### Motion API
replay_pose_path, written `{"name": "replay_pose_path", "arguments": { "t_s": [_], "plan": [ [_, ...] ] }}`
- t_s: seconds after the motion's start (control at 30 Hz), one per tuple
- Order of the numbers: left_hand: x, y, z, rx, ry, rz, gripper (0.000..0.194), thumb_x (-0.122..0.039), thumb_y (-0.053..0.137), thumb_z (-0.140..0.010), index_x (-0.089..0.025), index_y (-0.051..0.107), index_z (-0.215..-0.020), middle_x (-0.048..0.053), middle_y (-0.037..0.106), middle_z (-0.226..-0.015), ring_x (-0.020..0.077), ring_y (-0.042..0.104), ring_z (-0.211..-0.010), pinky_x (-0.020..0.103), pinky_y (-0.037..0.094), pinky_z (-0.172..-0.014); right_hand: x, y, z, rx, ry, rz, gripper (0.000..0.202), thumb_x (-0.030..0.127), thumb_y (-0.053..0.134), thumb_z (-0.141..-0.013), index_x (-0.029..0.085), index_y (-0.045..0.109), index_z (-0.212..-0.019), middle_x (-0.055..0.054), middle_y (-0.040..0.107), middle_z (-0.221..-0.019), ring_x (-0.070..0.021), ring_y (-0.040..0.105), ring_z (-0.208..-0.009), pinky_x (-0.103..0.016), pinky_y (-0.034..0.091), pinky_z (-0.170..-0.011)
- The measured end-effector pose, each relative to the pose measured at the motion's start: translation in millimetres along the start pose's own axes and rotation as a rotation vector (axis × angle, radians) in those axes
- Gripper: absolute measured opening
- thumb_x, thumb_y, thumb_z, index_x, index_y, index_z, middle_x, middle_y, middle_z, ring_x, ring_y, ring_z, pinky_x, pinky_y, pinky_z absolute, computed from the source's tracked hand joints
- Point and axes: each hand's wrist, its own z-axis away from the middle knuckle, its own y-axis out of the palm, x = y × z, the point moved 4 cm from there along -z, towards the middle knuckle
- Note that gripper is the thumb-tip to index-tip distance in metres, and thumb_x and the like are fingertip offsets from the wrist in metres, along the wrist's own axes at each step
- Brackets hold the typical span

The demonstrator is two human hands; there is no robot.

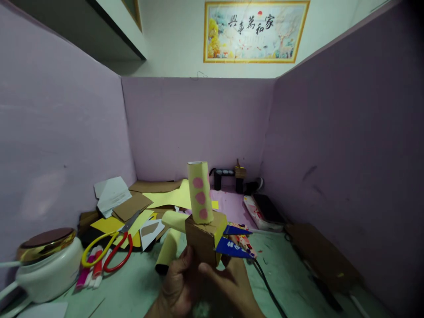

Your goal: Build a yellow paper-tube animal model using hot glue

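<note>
Upright in front of me is a craft piece with a small cardboard box (pixel 202 238) as its body. A yellow paper tube with pink dots (pixel 199 196) stands on its top, and blue pointed paper pieces (pixel 233 247) stick out to the right. More yellow tubes (pixel 168 251) extend at its left and lower left. My left hand (pixel 180 280) grips the box's lower left side, thumb against it. Below the box, my right hand (pixel 228 282) supports its lower right, with the thumb stretched along the bottom and other fingers partly hidden behind.
Scissors with yellow and red handles (pixel 109 251) lie over markers (pixel 94 267) and paper scraps at the left. A white lidded mug (pixel 49 269) is far left. At the right are a phone (pixel 267 207), a cable (pixel 270 287) and brown cardboard (pixel 323 254).
</note>
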Motion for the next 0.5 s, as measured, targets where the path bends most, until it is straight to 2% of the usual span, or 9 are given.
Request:
{"name": "replay_pose_path", "arguments": {
  "t_s": [0.13,0.23,0.3,0.37,0.4,0.47,0.5],
  "plan": [
    [1,-4.6,1,-0.169,0.069,-0.116,0.034,-0.013,0.071,-0.071,-0.018,0.07,-0.104,0.008,0.075,-0.09,0.0262,0.065,-0.1,0.034,0.049,-0.091,-5,-19,-7,-0.225,0.006,0.012,0.083,0.04,0.08,-0.054,0.02,0.044,-0.127,-0.01,0.066,-0.104,-0.031,0.058,-0.104,-0.044,0.045,-0.092],
    [-5,-13.6,13,-0.349,-0.094,-0.396,0.027,-0.015,0.07,-0.073,-0.012,0.068,-0.1,0.011,0.074,-0.083,0.0215,0.071,-0.072,0.027,0.055,-0.059,0,-37,-14,-0.272,0.002,-0.036,0.08,0.034,0.078,-0.055,0.022,0.042,-0.125,-0.009,0.065,-0.105,-0.0277,0.061,-0.096,-0.038,0.051,-0.082],
    [-23,-15.9,25,-0.439,-0.129,-0.632,0.023,-0.022,0.071,-0.073,-0.009,0.068,-0.092,0.012,0.073,-0.073,0.0175,0.067,-0.051,0.02,0.046,-0.04,8,-49,-19,-0.264,-0.013,-0.09,0.077,0.03,0.076,-0.054,0.022,0.043,-0.123,-0.009,0.064,-0.107,-0.028,0.062,-0.096,-0.036,0.051,-0.078],
    [-56,-8.3,35,-0.524,0.049,-0.85,0.022,-0.027,0.074,-0.07,-0.008,0.067,-0.079,0.008,0.069,-0.059,0.014,0.062,-0.042,0.016,0.038,-0.034,17,-60,-24,-0.248,-0.04,-0.142,0.078,0.027,0.075,-0.052,0.022,0.043,-0.124,-0.01,0.064,-0.109,-0.0295,0.06,-0.099,-0.037,0.051,-0.08],
    [-76,0.4,39,-0.583,0.236,-0.923,0.024,-0.028,0.077,-0.067,-0.011,0.066,-0.08,0.006,0.069,-0.061,0.0133,0.062,-0.044,0.016,0.042,-0.037,21,-64,-26,-0.233,-0.046,-0.158,0.079,0.026,0.074,-0.052,0.022,0.042,-0.125,-0.01,0.063,-0.111,-0.0301,0.06,-0.1,-0.038,0.051,-0.08],
    [-112,27.6,45,-0.592,0.65,-0.966,0.04,-0.03,0.079,-0.064,-0.018,0.062,-0.098,0.004,0.071,-0.081,0.0152,0.066,-0.062,0.019,0.05,-0.05,25,-70,-29,-0.202,-0.039,-0.184,0.083,0.023,0.071,-0.052,0.024,0.04,-0.129,-0.009,0.063,-0.114,-0.0305,0.06,-0.101,-0.037,0.052,-0.077],
    [-125,43.1,45,-0.54,0.79,-0.957,0.044,-0.032,0.078,-0.065,-0.021,0.06,-0.103,0.004,0.07,-0.093,0.0179,0.067,-0.075,0.022,0.054,-0.058,26,-72,-30,-0.186,-0.03,-0.202,0.084,0.021,0.069,-0.052,0.025,0.039,-0.13,-0.009,0.063,-0.114,-0.0305,0.061,-0.1,-0.036,0.052,-0.074]
  ]
}}
